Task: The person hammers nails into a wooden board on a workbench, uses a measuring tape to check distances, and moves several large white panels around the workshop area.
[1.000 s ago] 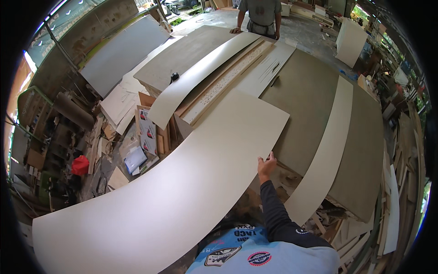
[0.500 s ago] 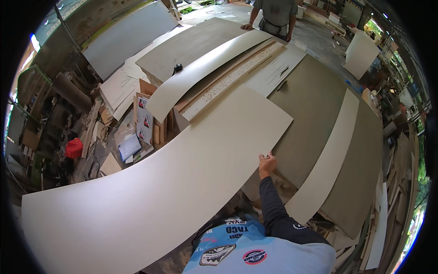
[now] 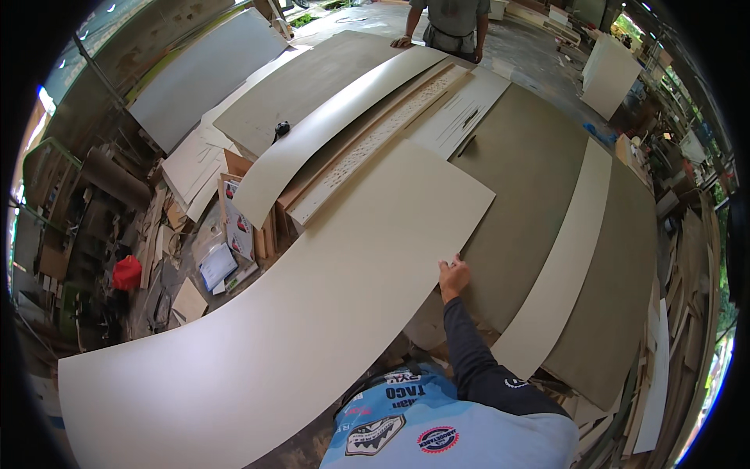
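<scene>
A long, wide cream sheet stretches from the lower left up onto the workbench, its near-left part curving down past the bench. My right hand, in a dark sleeve, is closed on the sheet's right edge, thumb on top. My left hand is out of view; the sheet covers the area on that side. Beyond the sheet lie a narrow board with a speckled face and a bowed cream strip. A dark, slim tool rests just past the sheet's far corner.
Brown boards cover the bench, with another cream strip on the right. A person stands at the far end, one hand on the bench. A black tape measure sits farther left. Offcuts and a red bag lie at left.
The cream sheet has shifted slightly right and away from me relative to the bench, my right hand still on its edge. The whole view has swung a little.
</scene>
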Demonstrator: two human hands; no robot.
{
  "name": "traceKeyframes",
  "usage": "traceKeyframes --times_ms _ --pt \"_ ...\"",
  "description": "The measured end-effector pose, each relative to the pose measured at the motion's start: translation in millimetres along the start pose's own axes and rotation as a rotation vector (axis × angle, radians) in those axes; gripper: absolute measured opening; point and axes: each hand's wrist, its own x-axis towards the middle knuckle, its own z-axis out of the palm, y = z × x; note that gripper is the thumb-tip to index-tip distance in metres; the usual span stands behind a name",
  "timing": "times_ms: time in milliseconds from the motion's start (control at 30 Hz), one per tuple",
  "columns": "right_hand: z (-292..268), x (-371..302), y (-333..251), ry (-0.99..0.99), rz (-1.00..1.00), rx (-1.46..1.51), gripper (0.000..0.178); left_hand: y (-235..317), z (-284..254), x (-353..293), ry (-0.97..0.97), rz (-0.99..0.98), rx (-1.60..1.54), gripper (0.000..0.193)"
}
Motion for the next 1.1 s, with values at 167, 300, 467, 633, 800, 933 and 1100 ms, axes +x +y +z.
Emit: traceKeyframes --times_ms 167,300,467,633,800,933,1100 --pt "-7 21 -3 -0.102 0.084 -0.043 0.058 -13 -6 -2 0.073 0.029 0.093 0.032" --pt "-11 30 -7 -0.122 0.071 -0.068 0.057 -13 -4 -9 0.054 0.039 0.081 0.031" --pt "-14 41 -10 -0.124 0.067 -0.082 0.055 -9 9 -13 0.041 0.081 0.096 0.03" --pt "-23 52 -17 -0.111 0.096 -0.06 0.055 3 34 -25 0.048 0.079 0.044 0.029" --pt "-22 64 -18 -0.105 0.089 -0.063 0.055 14 56 -36 0.019 0.018 -0.084 0.031" --pt "-22 70 -17 -0.097 0.076 -0.096 0.053 42 98 -67 0.004 -0.033 -0.107 0.035" --pt "-16 79 -6 -0.065 0.072 -0.053 0.052 47 107 -70 0.012 -0.012 -0.054 0.036"
